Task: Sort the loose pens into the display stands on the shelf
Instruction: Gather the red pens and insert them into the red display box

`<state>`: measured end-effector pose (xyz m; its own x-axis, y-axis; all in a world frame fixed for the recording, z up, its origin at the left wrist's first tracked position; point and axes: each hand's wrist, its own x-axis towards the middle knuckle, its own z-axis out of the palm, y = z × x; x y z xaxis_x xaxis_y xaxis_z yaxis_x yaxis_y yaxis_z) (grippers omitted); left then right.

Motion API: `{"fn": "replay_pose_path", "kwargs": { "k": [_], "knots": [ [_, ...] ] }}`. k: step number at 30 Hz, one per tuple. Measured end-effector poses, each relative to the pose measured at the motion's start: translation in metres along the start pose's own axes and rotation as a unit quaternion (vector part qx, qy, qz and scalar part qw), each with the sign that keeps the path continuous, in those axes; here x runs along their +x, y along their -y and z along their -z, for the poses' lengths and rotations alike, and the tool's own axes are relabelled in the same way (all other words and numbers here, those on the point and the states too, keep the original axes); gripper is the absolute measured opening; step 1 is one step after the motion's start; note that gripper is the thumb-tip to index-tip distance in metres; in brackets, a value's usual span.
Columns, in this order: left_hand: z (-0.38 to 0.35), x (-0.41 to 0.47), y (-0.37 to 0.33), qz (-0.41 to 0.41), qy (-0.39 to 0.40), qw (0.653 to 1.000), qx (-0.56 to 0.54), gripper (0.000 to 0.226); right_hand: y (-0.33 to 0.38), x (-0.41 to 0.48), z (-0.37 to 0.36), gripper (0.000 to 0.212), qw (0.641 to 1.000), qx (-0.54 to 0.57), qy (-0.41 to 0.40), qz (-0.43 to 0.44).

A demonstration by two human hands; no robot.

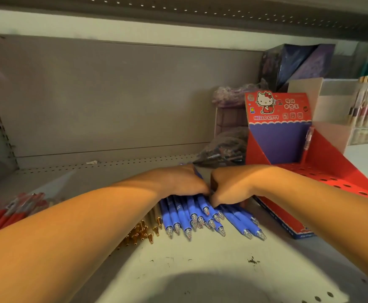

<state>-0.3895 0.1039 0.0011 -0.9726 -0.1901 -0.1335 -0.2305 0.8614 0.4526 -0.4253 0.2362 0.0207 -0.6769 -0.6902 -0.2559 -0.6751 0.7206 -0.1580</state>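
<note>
Your left hand (183, 182) and your right hand (231, 185) meet knuckle to knuckle over the shelf (200, 270), both touching. Your left hand lies across the far ends of the blue pens (191, 215), fingers curled down around them, with a blue end poking up between your two hands. Your right hand is curled too, thumb and fingertips closed on the same bundle from the right side. The blue pens fan out toward you from under both hands, clear tips pointing your way, lying flat on the shelf.

Just left of them, partly under your left forearm, sits a cluster of gold pen tips (141, 232). Farther left lies a heap of red pens (10, 211).

Just right of your right wrist stands the red Hello Kitty display stand (288, 138), its holed red deck behind your forearm. One red pen (307, 143) stands upright in it near the right wall. Behind your hands, dark bagged pens (222, 149) rest against the stand's left side. At the far right, a clear stand (366, 110) holds upright pens.
</note>
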Motion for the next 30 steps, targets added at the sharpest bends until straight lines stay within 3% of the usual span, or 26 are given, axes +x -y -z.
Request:
{"fn": "replay_pose_path", "kwargs": {
  "k": [3,7,11,17,21,25,28,30],
  "knots": [
    [0.001,-0.001,-0.003,0.002,0.023,0.999,0.038,0.068,-0.004,-0.011,0.001,0.009,1.0,0.007,0.012,0.012],
    [0.001,-0.004,-0.011,-0.037,0.049,0.995,0.076,0.038,-0.017,-0.029,0.002,0.035,0.999,0.029,0.024,0.014],
    [-0.001,-0.002,-0.01,-0.03,0.03,0.997,0.068,0.033,-0.03,-0.037,-0.014,0.039,0.983,0.185,-0.007,0.009],
    [0.001,-0.001,-0.004,-0.021,0.031,0.998,0.04,0.031,-0.03,-0.026,-0.025,0.008,0.948,0.309,-0.069,-0.024],
    [0.002,0.001,0.001,-0.026,0.037,0.999,0.01,0.028,-0.028,-0.019,-0.029,0.007,0.945,0.317,-0.074,-0.042],
    [0.0,0.005,0.006,-0.03,0.016,0.999,0.008,0.033,-0.024,-0.015,-0.032,0.011,0.941,0.309,-0.136,-0.006],
    [-0.001,0.007,0.01,-0.035,0.005,0.999,0.0,0.04,-0.023,-0.015,-0.03,0.01,0.961,0.223,-0.164,0.003],
    [0.0,0.007,0.011,-0.037,0.019,0.999,0.002,0.048,-0.026,-0.022,-0.029,0.026,0.974,0.167,-0.155,0.009]
  ]
}}
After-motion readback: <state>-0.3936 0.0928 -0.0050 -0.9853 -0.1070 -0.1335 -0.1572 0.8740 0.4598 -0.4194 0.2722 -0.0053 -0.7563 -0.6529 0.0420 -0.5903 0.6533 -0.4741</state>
